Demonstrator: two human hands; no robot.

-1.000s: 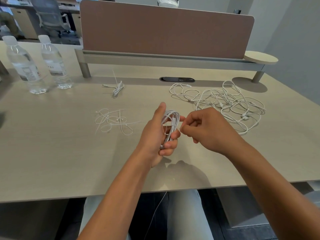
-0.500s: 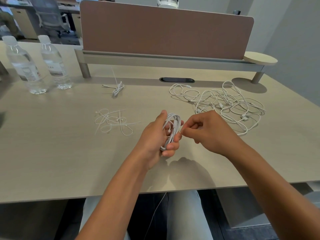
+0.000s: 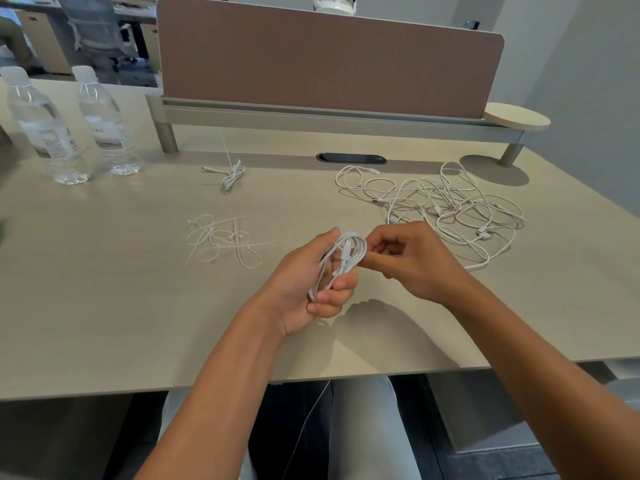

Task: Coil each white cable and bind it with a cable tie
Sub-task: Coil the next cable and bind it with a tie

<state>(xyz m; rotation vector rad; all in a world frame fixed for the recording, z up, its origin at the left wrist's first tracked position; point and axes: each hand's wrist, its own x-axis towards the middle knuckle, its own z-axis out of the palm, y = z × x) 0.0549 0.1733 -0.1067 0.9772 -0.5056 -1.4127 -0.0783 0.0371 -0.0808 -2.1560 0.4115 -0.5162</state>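
Closed up since the earlier frame: right hand [image 3: 412, 259] pinching top of coiled cable [image 3: 341, 259] gripped in left hand [image 3: 304, 278] above desk [image 3: 104, 289] (long axis upright; cable ties [image 3: 225, 239] left, nearer left hand).

White cables [image 3: 446, 206] and white cable ties [image 3: 225, 239] are lying on a pale beige wood-grain surface [image 3: 104, 289] — a dusty brown-pink divider panel [image 3: 329, 64] is standing behind
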